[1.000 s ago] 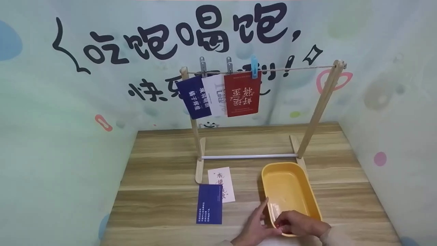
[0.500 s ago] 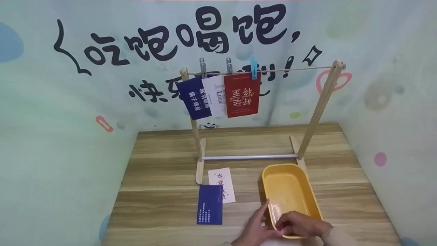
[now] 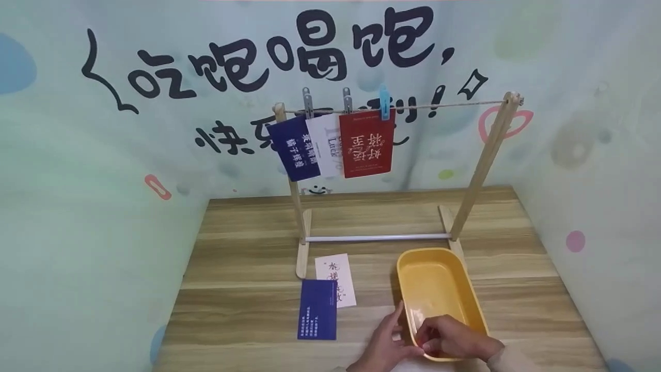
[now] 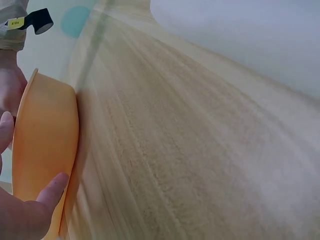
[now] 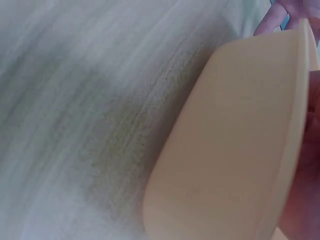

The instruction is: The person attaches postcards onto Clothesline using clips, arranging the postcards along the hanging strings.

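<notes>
In the head view my right hand (image 3: 454,338) reaches into the near end of the yellow tray (image 3: 472,297), its fingers curled and pinching something small and red that they mostly hide. My left hand (image 3: 384,343) rests against the tray's near left side with its fingers spread. The left wrist view shows that hand (image 4: 30,210) touching the outer wall of the tray (image 4: 45,135). In the right wrist view the tray's wall (image 5: 230,135) covers much of the right hand (image 5: 305,185).
Behind stands a wooden frame (image 3: 477,175) with a string. A blue card (image 3: 299,150), a white card (image 3: 325,150) and a red card (image 3: 366,147) hang from it by two grey clips and a blue clip (image 3: 384,103). On the table, a blue card (image 3: 316,310) overlaps a white card (image 3: 333,266).
Both hands stay at the tray's near end with only slight shifts of the fingers. The red thing shows a little more than half a second ago.
</notes>
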The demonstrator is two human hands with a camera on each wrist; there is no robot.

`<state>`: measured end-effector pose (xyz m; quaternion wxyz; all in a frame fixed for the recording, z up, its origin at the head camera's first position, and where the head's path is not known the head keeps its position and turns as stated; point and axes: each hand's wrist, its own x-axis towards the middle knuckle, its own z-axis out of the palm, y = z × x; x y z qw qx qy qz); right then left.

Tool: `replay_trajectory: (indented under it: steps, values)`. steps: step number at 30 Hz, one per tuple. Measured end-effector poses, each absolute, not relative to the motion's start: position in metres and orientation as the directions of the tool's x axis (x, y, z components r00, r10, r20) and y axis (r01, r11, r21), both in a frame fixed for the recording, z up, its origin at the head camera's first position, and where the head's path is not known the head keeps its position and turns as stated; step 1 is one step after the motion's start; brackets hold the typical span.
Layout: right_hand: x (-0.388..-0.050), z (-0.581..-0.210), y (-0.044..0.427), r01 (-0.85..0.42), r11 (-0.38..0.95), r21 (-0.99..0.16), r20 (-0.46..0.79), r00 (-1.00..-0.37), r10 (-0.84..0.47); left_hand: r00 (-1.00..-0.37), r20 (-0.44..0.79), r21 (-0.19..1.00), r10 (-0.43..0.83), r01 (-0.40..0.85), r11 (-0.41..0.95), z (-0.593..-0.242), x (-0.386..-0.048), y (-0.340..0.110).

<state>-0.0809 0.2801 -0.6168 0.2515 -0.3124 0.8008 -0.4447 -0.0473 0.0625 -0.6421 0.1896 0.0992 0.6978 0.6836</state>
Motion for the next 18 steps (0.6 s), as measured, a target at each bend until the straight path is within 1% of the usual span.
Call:
replay_trajectory:
  steps: [3, 6, 13, 18]
  values:
    - [-0.082, -0.611, 0.278, -0.236, 0.471, -0.850, -0.165, -0.730, -0.663, -0.917, -0.130, 0.991, 0.378, -0.128, 0.031, -0.640, -0.048, 0.059]
    - [-0.082, -0.607, 0.275, -0.249, 0.503, -0.827, -0.157, -0.758, -0.633, -0.923, -0.136, 0.991, 0.359, -0.129, 0.043, -0.640, -0.049, 0.056]
    - [-0.082, -0.601, 0.269, -0.292, 0.531, -0.795, -0.090, -0.810, -0.579, -0.935, -0.165, 0.984, 0.315, -0.136, 0.111, -0.640, -0.049, 0.049]
    - [-0.081, -0.594, 0.263, -0.353, 0.603, -0.716, -0.005, -0.860, -0.510, -0.952, -0.169, 0.984, 0.257, -0.147, 0.102, -0.639, -0.048, 0.041]
